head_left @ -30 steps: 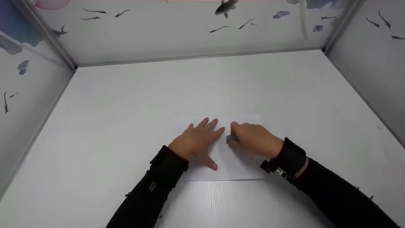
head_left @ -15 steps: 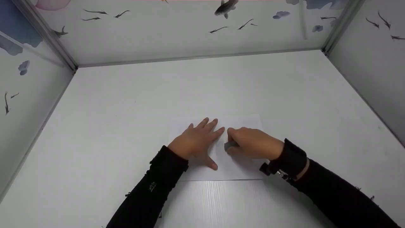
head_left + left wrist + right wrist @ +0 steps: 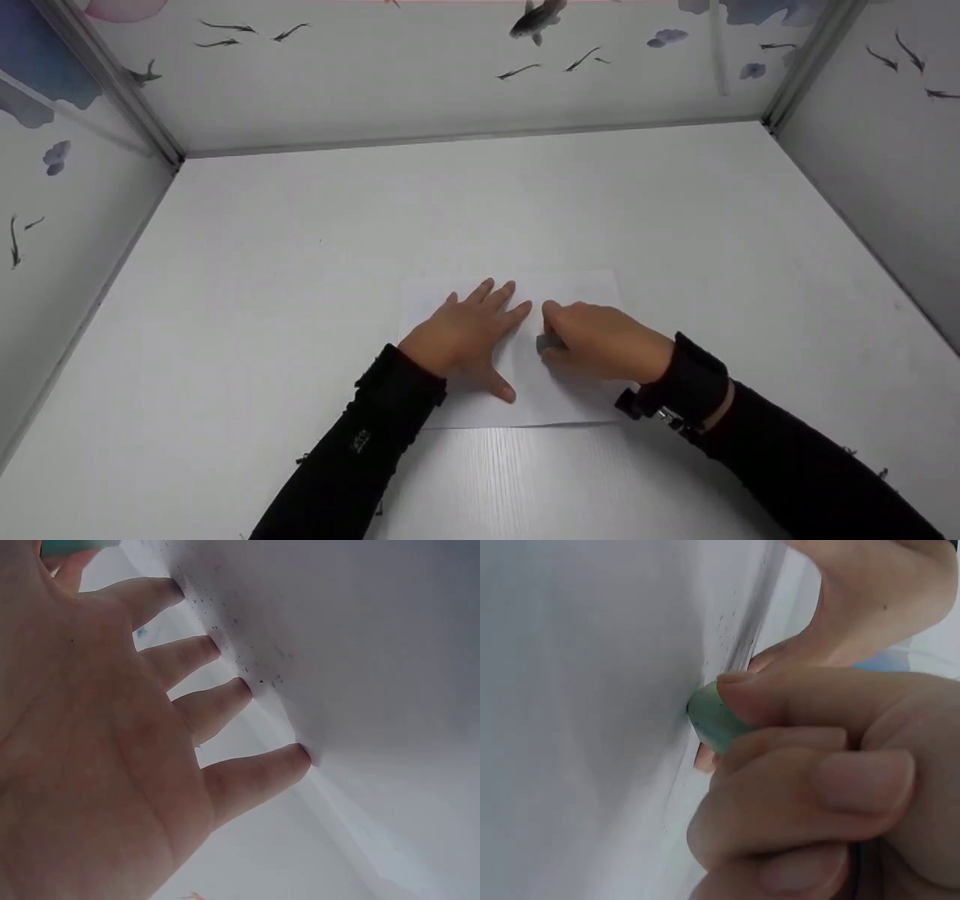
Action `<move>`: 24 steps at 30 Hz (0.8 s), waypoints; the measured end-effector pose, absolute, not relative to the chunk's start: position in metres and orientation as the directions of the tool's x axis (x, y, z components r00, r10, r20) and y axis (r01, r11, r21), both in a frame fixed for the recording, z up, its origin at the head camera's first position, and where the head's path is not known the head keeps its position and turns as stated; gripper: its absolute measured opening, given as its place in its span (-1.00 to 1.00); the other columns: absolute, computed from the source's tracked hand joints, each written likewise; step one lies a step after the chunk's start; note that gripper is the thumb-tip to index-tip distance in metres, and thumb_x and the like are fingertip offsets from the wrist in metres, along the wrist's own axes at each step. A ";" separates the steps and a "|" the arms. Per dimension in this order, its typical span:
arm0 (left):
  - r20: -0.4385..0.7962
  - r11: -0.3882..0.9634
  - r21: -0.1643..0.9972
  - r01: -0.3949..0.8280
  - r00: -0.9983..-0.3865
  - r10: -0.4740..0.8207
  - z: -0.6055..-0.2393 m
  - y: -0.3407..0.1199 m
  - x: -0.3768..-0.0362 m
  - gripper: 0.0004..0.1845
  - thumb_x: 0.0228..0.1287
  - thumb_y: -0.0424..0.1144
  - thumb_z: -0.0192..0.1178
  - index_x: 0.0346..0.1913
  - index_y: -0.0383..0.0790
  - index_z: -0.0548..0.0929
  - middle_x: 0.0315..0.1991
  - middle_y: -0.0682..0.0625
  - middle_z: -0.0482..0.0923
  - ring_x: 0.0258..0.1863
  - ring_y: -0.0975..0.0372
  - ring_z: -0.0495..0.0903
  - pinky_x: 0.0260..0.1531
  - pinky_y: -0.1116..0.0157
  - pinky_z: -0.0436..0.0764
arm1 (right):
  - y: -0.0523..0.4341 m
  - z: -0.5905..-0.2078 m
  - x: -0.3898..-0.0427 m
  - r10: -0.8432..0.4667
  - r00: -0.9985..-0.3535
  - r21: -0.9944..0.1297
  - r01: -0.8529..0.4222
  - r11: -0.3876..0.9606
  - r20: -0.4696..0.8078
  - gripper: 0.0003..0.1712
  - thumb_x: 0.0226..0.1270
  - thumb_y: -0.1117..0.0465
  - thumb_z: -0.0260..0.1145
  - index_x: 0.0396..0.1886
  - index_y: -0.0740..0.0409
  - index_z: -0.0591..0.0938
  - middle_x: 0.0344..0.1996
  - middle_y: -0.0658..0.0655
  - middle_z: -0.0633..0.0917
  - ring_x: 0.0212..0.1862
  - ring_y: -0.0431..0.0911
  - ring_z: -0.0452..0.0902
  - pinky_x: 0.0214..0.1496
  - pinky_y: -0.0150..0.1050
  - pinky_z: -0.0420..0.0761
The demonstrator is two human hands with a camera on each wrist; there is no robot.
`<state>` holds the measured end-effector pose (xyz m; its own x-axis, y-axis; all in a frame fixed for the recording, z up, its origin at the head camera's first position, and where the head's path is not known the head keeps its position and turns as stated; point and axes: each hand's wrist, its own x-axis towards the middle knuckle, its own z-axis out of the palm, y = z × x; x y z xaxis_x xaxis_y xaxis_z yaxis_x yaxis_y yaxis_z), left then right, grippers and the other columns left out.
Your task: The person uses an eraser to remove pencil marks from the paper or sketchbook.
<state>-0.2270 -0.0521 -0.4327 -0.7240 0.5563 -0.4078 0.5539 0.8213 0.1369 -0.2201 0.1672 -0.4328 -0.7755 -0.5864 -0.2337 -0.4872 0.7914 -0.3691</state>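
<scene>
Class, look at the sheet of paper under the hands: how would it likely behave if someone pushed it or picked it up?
The paper looks thin and flat, so probably light and floppy. The left hand presses it flat, suggesting it slides easily while the right hand rubs the eraser on it.

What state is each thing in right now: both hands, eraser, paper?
left hand: flat, fingers spread, pressing on the paper.
right hand: fingers curled, pinching the eraser.
eraser: greenish, tip against the paper.
paper: white sheet lying flat on the table, dark specks near the left fingertips.
table: white, bearing the paper.
</scene>
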 end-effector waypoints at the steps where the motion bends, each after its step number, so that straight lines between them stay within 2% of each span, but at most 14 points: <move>1: -0.405 0.820 0.137 0.555 -0.724 0.558 -0.432 -0.052 -0.227 0.35 0.05 0.39 0.55 0.77 0.10 -0.02 0.77 -0.06 -0.23 0.74 -0.04 -0.25 0.58 -0.26 0.08 | 0.168 -0.432 -0.220 -0.591 -0.769 -0.370 -0.489 0.790 -0.244 -0.82 0.53 0.22 0.39 -0.12 0.19 0.55 -0.32 0.06 0.71 -0.34 -0.12 0.57 -0.20 -0.15 0.65; 6: -0.396 0.821 0.136 0.555 -0.729 0.559 -0.433 -0.052 -0.227 0.34 0.04 0.39 0.56 0.76 0.09 -0.01 0.77 -0.07 -0.20 0.74 -0.04 -0.24 0.58 -0.27 0.09 | 0.171 -0.433 -0.224 -0.545 -0.806 -0.350 -0.454 0.820 -0.230 -0.83 0.53 0.21 0.40 -0.13 0.17 0.56 -0.30 0.06 0.72 -0.28 -0.11 0.62 -0.14 -0.11 0.68; 11: -0.399 0.819 0.129 0.558 -0.727 0.558 -0.434 -0.051 -0.229 0.34 0.05 0.39 0.55 0.77 0.10 -0.01 0.77 -0.06 -0.21 0.74 -0.04 -0.24 0.58 -0.25 0.09 | 0.173 -0.433 -0.226 -0.587 -0.771 -0.384 -0.478 0.790 -0.246 -0.82 0.52 0.20 0.40 -0.12 0.17 0.56 -0.33 0.03 0.69 -0.32 -0.13 0.56 -0.20 -0.16 0.63; 15: -0.388 0.814 0.123 0.567 -0.728 0.566 -0.432 -0.052 -0.228 0.33 0.06 0.39 0.55 0.76 0.10 0.01 0.77 -0.06 -0.19 0.74 -0.04 -0.23 0.58 -0.25 0.10 | 0.175 -0.434 -0.227 -0.531 -0.822 -0.372 -0.437 0.819 -0.205 -0.85 0.52 0.22 0.38 -0.14 0.17 0.57 -0.34 0.03 0.70 -0.33 -0.13 0.57 -0.21 -0.15 0.64; 20: -0.381 0.813 0.125 0.569 -0.729 0.569 -0.430 -0.053 -0.227 0.32 0.06 0.39 0.56 0.76 0.10 0.02 0.77 -0.06 -0.18 0.74 -0.04 -0.22 0.58 -0.26 0.11 | 0.172 -0.433 -0.228 -0.567 -0.786 -0.397 -0.452 0.799 -0.246 -0.81 0.52 0.18 0.40 -0.13 0.17 0.58 -0.33 0.02 0.69 -0.33 -0.13 0.54 -0.21 -0.17 0.60; 24: -0.390 0.819 0.130 0.559 -0.731 0.560 -0.429 -0.052 -0.228 0.33 0.06 0.38 0.56 0.76 0.11 0.00 0.77 -0.06 -0.19 0.74 -0.04 -0.22 0.58 -0.26 0.09 | 0.176 -0.434 -0.236 -0.491 -0.837 -0.395 -0.378 0.837 -0.240 -0.80 0.55 0.16 0.37 -0.09 0.19 0.59 -0.29 0.06 0.71 -0.31 -0.10 0.56 -0.21 -0.15 0.61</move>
<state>-0.2280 -0.0521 -0.4295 -0.7306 0.5603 -0.3901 0.5588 0.8191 0.1299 -0.2362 0.1760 -0.4337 -0.8373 -0.4910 -0.2405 -0.3776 0.8375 -0.3951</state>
